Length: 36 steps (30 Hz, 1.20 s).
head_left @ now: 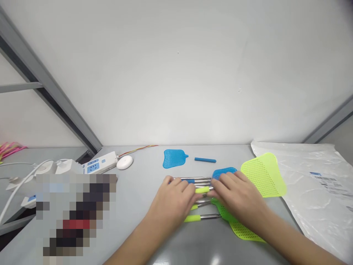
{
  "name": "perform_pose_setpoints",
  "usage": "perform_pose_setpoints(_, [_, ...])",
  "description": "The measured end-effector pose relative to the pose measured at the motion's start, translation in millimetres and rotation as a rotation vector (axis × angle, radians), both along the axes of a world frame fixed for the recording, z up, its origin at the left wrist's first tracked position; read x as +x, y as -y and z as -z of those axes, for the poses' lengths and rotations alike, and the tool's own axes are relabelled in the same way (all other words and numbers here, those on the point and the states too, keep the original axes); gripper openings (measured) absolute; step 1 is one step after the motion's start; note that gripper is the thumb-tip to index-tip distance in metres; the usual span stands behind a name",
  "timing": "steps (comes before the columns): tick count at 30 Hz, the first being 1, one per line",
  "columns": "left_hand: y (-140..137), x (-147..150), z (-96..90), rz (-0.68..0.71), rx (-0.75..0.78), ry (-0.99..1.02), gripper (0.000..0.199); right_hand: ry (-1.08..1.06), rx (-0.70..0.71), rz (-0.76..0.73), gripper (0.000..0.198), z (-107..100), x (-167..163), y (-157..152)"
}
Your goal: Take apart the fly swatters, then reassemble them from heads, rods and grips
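Evidently, both hands were on the swatters (202,181), side by side.
Left hand (176,197) curled over the handle side, right hand (237,191) bent over the head side; fingertips partly hidden, so I could not tell how firmly either gripped. A yellow grip (202,190) showed between my hands. A green mesh head (224,213) lay partly under my right hand, a yellow mesh head (264,176) just right of it. Beyond my hands, apart, lay a loose blue head (174,159) and a blue stick (205,159).
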<state>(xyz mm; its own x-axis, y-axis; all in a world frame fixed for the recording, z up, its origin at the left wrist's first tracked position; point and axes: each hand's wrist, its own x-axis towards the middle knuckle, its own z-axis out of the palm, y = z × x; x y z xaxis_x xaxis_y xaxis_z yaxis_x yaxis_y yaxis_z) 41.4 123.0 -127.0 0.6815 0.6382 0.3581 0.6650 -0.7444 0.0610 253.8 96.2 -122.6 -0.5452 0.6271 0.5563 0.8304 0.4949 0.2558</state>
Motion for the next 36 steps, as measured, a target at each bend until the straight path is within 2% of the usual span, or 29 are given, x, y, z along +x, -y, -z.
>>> perform_pose_setpoints(5, [6.8, 9.3, 4.5, 0.006, 0.01, -0.112, 0.024, 0.045, -0.095, -0.001, 0.02, 4.7, -3.5, 0.2])
perform_pose_setpoints(10, [7.5, 7.0, -3.9, -0.007, -0.033, -0.11, 0.032, 0.048, -0.09, -0.058, 0.026, -5.6, 2.9, -0.4])
perform_pose_setpoints(14, [34.0, 6.4, -19.1, 0.003, -0.184, -0.127, 0.035, 0.063, -0.107, -0.131, 0.024, -27.8, 9.2, 26.6])
perform_pose_setpoints(18, [71.0, 5.5, -41.6, 0.018, -0.366, -0.165, 0.026, 0.057, -0.166, -0.195, 0.024, -53.5, 11.9, 66.8])
perform_pose_setpoints(21, [82.5, 6.3, -60.9, 0.042, -0.453, -0.126, 0.028, 0.1, -0.15, -0.203, 0.025, -66.3, 13.0, 79.2])
perform_pose_setpoints(24, [84.3, 15.1, -75.0, -0.001, -0.424, -0.038, 0.034, 0.139, -0.103, -0.146, 0.022, -69.3, 14.4, 76.3])
perform_pose_setpoints(26, [86.2, 23.4, -79.4, -0.053, -0.341, -0.052, 0.034, 0.152, -0.152, -0.127, 0.021, -68.7, 14.6, 74.7])
perform_pose_setpoints(29, [90.6, 31.0, -80.3, 0.026, -0.149, -0.083, 0.035, 0.147, -0.262, -0.132, 0.022, -68.4, 12.9, 80.7])
perform_pose_setpoints(31, [92.4, 30.6, -79.2, 0.094, -0.067, -0.108, 0.037, 0.142, -0.275, -0.115, 0.02, -69.6, 10.6, 88.0])
perform_pose_setpoints(36, [93.3, 19.3, -81.1, 0.063, -0.039, -0.202, 0.045, 0.129, -0.263, -0.077, 0.021, -77.7, 5.2, 100.4])
